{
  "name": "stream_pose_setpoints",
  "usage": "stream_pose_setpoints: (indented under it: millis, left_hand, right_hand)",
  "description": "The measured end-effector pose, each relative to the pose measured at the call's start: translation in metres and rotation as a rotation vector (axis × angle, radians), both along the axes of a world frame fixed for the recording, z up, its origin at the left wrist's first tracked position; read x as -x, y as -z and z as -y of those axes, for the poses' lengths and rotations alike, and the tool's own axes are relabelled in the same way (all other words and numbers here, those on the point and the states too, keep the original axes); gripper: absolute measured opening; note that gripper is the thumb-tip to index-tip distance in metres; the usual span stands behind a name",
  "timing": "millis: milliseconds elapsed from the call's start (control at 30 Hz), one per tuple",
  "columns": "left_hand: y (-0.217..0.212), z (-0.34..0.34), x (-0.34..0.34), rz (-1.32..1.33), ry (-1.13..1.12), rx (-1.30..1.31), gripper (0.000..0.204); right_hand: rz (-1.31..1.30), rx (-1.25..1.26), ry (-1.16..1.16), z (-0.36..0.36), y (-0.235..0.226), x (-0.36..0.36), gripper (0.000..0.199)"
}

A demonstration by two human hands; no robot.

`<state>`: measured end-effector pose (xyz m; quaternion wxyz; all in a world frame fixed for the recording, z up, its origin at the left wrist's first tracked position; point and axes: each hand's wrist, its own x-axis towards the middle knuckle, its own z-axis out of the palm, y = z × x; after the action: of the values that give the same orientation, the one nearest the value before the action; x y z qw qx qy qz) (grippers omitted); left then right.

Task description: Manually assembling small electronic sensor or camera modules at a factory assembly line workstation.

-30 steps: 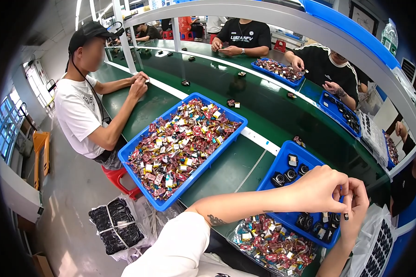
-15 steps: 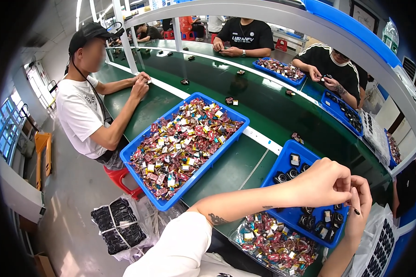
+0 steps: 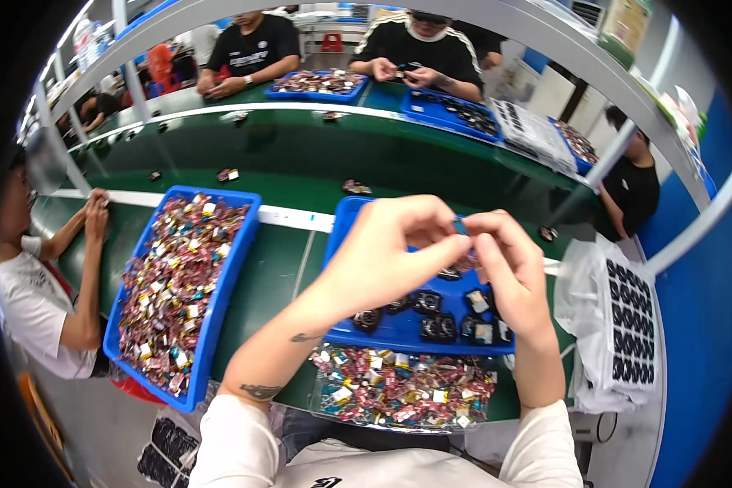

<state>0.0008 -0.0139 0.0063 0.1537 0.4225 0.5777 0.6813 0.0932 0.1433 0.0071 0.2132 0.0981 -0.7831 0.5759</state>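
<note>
My left hand [image 3: 403, 248] and my right hand [image 3: 508, 268] meet above a blue tray [image 3: 339, 335], fingertips pinched together. Between them is a small wired part [image 3: 462, 226] with a teal piece; reddish bits show just below the fingers, and the rest is hidden. Several round black camera-like housings [image 3: 437, 327] lie in the tray under my hands, some with a pale square block. Closer to me, a clear bag or tray holds a heap of small reddish wired boards [image 3: 407, 386] with white, yellow and teal blocks.
A large blue tray [image 3: 248, 244] heaped with similar parts stands at left, beside a seated person [image 3: 45, 301]. A green conveyor [image 3: 285, 154] carrying scattered parts [image 3: 228, 175] runs behind. At right is a stack of white trays [image 3: 630, 325] with black pieces. People work across the line.
The view has swung to the right, so the large heaped tray now sits farther left. Both hands now show over the blue tray, with a teal bit visible between the fingertips.
</note>
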Motion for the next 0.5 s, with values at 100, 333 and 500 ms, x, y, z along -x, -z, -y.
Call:
stream_pose_setpoints:
  millis: [100,333,500]
  left_hand:
    - [-0.007,-0.003,0.002,0.028,-0.010,-0.007,0.008]
    - [-0.004,-0.007,0.001,0.084,0.021,-0.026,0.009]
    - [-0.006,-0.006,-0.003,0.133,0.129,-0.086,0.012]
  right_hand:
    - [0.070,0.108,-0.093,-0.009,-0.002,-0.004,0.015]
    - [0.058,0.067,-0.146,-0.023,0.004,-0.003,0.014]
    - [0.108,0.391,-0.291,-0.024,0.003,-0.005,0.016]
